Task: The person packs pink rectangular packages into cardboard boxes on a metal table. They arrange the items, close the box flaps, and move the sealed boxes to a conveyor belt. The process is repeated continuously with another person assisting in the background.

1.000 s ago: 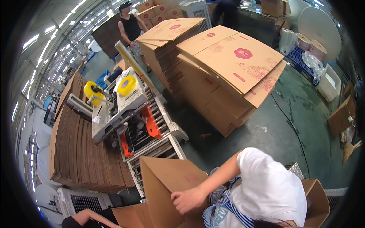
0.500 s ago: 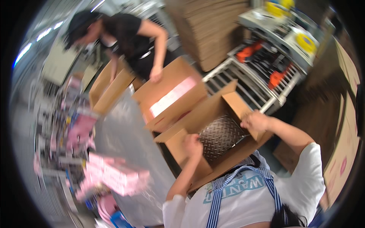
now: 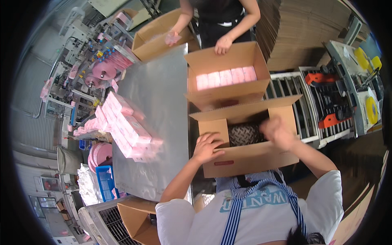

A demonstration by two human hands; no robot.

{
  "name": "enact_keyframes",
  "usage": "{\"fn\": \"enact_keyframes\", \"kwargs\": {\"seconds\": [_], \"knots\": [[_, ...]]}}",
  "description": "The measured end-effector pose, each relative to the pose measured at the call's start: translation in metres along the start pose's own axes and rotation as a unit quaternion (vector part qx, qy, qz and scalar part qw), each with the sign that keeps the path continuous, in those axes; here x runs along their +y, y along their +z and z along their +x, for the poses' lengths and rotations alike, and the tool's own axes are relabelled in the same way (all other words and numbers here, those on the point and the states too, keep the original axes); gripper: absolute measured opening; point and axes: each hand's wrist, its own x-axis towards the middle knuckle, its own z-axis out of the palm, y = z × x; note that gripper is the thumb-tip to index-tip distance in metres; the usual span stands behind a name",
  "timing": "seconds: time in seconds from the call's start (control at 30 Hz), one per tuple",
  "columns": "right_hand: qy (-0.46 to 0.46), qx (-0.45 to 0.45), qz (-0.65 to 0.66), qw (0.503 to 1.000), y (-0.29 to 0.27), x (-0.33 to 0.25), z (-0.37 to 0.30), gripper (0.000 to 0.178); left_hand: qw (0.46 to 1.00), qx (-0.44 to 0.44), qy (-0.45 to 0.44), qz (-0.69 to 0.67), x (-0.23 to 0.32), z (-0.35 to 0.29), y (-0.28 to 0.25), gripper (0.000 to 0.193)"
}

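Right in front of me stands an open cardboard box (image 3: 253,160), its flaps up and a dark diamond-patterned metal plate (image 3: 245,134) showing through its inside. My left hand (image 3: 207,148) rests at the box's left near corner, fingers spread over the left flap. Over the right end of the opening is my right hand (image 3: 277,132), smeared by motion, so its grip does not show. Just beyond stands a second cardboard box (image 3: 226,90), with a row of pink-and-white packs (image 3: 226,77) inside. A co-worker's hand lies on that box's far edge.
To the left, a metal table (image 3: 163,102) carries stacked pink packs (image 3: 126,126). Machinery with pink rolls (image 3: 104,70) lines the far left. A roller conveyor (image 3: 300,98) with orange parts runs to the right, beside yellow tape rolls (image 3: 371,109). Another cardboard box (image 3: 159,43) stands beyond the table.
My view has swung round, and the box now sits squarer before me. My left hand has gone from a closed grip on the flap to spread fingers. The co-worker's hand stays on the far box.
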Motion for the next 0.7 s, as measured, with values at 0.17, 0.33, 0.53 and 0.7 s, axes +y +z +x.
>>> {"fn": "enact_keyframes", "kwargs": {"seconds": [0.17,0.33,0.53,0.7], "knots": [[0.18,0.204,0.022,0.962,-0.026,0.008,0.013,0.051,0.985,0.096,0.068,0.126,0.01,-0.005,0.037,0.031],[0.096,0.153,0.17,0.969,0.033,-0.012,-0.054,0.025,0.973,0.094,-0.105,0.184,0.028,-0.009,0.058,0.053],[0.454,0.297,0.531,0.651,0.212,0.055,-0.086,0.04,0.919,0.012,-0.37,0.134,-0.033,-0.037,0.037,0.071],[0.669,-0.08,0.611,0.416,0.404,-0.013,-0.146,0.081,0.888,0.11,-0.446,-0.02,-0.093,-0.053,0.024,0.064]]}}
